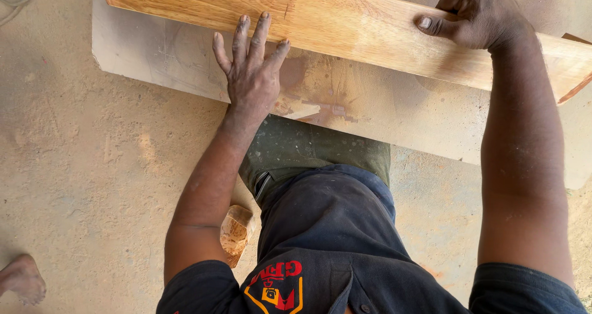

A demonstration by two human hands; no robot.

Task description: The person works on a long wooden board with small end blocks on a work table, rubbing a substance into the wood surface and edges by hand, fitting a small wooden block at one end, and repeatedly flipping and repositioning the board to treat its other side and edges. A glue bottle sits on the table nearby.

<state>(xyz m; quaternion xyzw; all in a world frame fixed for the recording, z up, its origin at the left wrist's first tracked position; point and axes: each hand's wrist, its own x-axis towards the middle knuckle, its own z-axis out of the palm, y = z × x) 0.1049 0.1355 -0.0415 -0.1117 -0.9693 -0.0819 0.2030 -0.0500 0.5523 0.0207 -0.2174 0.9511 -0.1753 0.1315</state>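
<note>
Left hand (251,73) lies flat, fingers spread, touching the wooden plank (345,27) edge at 12 o'clock. Right hand (476,15), grip curled closed over the plank's far edge at 2 o'clock. Plank rests on pale table (160,58).

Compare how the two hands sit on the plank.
The left hand lies flat and open, fingers spread, their tips on the near edge of the plank; the right hand is curled over the plank, thumb pressed on its top face. The left sits near the plank's middle, the right toward its far right end. Both are dusty and touch the same plank.
</note>
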